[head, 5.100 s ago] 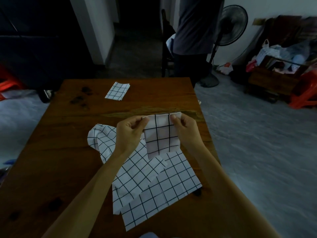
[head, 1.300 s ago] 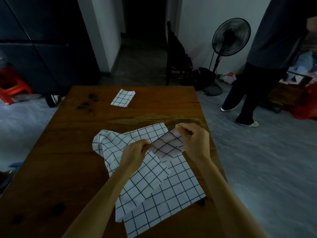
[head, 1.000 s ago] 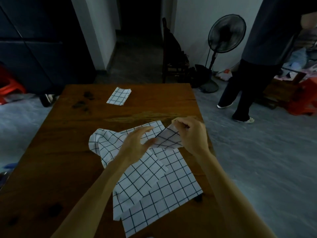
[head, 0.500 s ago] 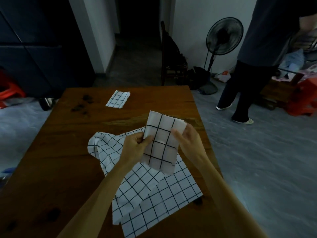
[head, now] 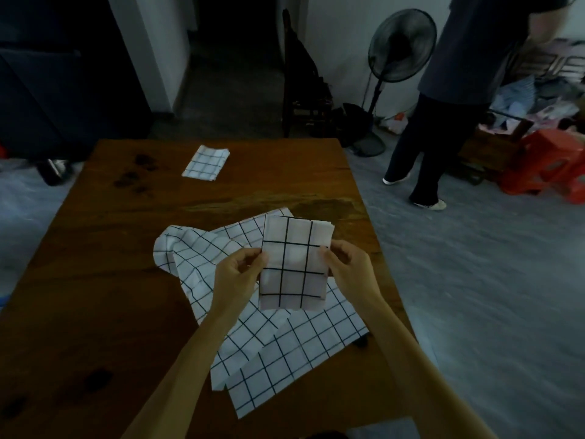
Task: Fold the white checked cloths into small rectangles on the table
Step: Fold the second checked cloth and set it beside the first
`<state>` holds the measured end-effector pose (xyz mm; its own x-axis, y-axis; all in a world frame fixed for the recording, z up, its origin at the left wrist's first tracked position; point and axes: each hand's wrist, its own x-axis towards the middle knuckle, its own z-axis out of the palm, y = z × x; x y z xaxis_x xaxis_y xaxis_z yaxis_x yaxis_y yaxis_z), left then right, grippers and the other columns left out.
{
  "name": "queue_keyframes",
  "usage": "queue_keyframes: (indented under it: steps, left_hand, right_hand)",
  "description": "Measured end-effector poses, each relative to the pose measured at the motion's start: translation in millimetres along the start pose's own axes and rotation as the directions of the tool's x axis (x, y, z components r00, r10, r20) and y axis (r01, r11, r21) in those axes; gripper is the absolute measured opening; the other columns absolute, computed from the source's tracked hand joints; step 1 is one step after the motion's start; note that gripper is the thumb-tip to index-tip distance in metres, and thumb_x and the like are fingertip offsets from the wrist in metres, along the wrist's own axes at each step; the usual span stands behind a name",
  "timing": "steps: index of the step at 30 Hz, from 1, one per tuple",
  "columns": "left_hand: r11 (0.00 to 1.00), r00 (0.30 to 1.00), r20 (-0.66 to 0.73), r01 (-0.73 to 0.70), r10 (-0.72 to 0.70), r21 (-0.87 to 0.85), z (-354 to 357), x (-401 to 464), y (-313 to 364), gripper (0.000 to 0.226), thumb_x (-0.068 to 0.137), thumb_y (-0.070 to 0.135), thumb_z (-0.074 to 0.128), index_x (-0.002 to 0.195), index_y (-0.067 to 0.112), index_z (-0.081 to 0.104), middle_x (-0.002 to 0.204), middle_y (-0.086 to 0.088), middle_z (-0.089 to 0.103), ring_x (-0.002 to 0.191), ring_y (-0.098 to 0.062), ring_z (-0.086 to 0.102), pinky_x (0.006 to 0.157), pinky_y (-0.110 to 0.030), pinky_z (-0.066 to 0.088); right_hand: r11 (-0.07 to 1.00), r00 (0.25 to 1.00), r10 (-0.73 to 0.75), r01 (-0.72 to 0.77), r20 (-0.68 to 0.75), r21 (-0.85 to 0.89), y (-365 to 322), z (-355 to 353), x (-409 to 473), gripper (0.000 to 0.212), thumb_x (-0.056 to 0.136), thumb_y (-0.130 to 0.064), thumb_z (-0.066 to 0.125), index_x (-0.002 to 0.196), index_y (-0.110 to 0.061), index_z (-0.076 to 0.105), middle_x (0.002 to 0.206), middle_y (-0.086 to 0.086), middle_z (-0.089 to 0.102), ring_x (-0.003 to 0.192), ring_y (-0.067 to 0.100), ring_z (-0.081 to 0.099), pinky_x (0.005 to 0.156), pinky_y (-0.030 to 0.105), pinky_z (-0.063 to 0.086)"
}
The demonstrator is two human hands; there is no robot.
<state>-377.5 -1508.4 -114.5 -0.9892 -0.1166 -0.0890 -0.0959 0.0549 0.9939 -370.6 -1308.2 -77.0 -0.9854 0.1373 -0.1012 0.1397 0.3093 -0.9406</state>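
Single head-worn wide-angle view, looking forward and down, near the table [head: 95,280], room beyond

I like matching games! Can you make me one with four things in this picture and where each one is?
Things:
1. small folded cloth
2. cloth being folded
3. unfolded cloths
4. black fan

Places:
A. spread on the table under the hands
B. standing on the floor by the wall
C. lying alone at the far end of the table
D. held up between the left hand and right hand

Pairs: 1-C, 2-D, 3-A, 4-B
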Motion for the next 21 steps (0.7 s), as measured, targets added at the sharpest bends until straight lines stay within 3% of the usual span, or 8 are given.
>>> queue_keyframes:
  steps: [2, 7, 10, 12, 15, 21]
  left_hand:
    - [0.999, 0.999, 0.017, 0.036, -0.036, -0.022, 7.0, -7.6, -13.3, 0.008, 0.087, 0.021, 0.066, 0.082, 0.027, 0.069, 0.079, -0.004, 0.071, 0.079, -0.026, 0.067, 0.075, -0.044, 0.057]
    - [0.998, 0.990, 0.127, 0.055, -0.053, -0.017, 39.1, -36.2, -26.8, 0.008, 0.088, 0.020, 0.064, 0.085, 0.028, 0.066, 0.085, -0.002, 0.070, 0.078, -0.018, 0.068, 0.068, -0.032, 0.059]
    - [0.994, 0.981, 0.182, 0.083, -0.068, -0.073, 60.9, -53.5, -17.7, 0.009, 0.088, 0.019, 0.063, 0.088, 0.028, 0.065, 0.088, 0.000, 0.069, 0.078, -0.014, 0.069, 0.060, -0.024, 0.056]
    - [0.991, 0.978, 0.192, 0.103, -0.084, -0.091, 78.5, -61.9, -9.1, 0.009, 0.089, 0.017, 0.063, 0.089, 0.026, 0.065, 0.088, 0.000, 0.069, 0.077, -0.013, 0.069, 0.058, -0.022, 0.055]
    - [0.989, 0.975, 0.198, 0.118, -0.100, -0.084, 116.3, -75.1, 2.7, 0.012, 0.090, 0.016, 0.062, 0.088, 0.027, 0.065, 0.088, 0.001, 0.070, 0.074, -0.009, 0.069, 0.057, -0.022, 0.055]
    - [0.991, 0.970, 0.203, 0.129, -0.131, 0.022, 239.8, -115.4, 1.2, 0.010, 0.090, 0.020, 0.060, 0.096, 0.026, 0.066, 0.094, 0.007, 0.069, 0.086, -0.011, 0.068, 0.071, -0.032, 0.057]
  right_hand:
    - [0.998, 0.998, 0.055, -0.056, -0.019, -0.026, 8.8, -5.1, -14.9, 0.014, 0.094, -0.017, 0.058, 0.087, -0.025, 0.068, 0.083, 0.005, 0.072, 0.078, 0.025, 0.068, 0.072, 0.044, 0.058]
    - [0.991, 0.982, 0.122, -0.129, -0.142, -0.041, 28.0, -30.4, -45.5, 0.019, 0.094, -0.021, 0.059, 0.082, -0.032, 0.070, 0.080, -0.001, 0.073, 0.079, 0.026, 0.068, 0.073, 0.047, 0.056]
    - [0.992, 0.972, 0.128, -0.130, -0.196, 0.006, 34.8, -52.7, -55.8, 0.013, 0.093, -0.022, 0.060, 0.089, -0.028, 0.071, 0.082, 0.000, 0.073, 0.077, 0.023, 0.069, 0.074, 0.045, 0.056]
    - [0.988, 0.967, 0.150, -0.137, -0.206, 0.075, 42.2, -72.4, -59.8, 0.011, 0.093, -0.022, 0.060, 0.094, -0.025, 0.071, 0.085, -0.002, 0.074, 0.080, 0.018, 0.070, 0.078, 0.044, 0.058]
    - [0.979, 0.973, 0.164, -0.139, -0.164, 0.150, 59.1, -114.9, -64.3, 0.017, 0.093, -0.026, 0.059, 0.103, -0.019, 0.072, 0.094, 0.002, 0.073, 0.090, 0.022, 0.069, 0.085, 0.050, 0.056]
    - [0.922, 0.967, 0.215, -0.156, -0.134, 0.353, 108.8, -235.8, -78.5, 0.014, 0.095, -0.019, 0.057, 0.097, -0.021, 0.071, 0.090, -0.002, 0.075, 0.085, 0.016, 0.071, 0.073, 0.032, 0.058]
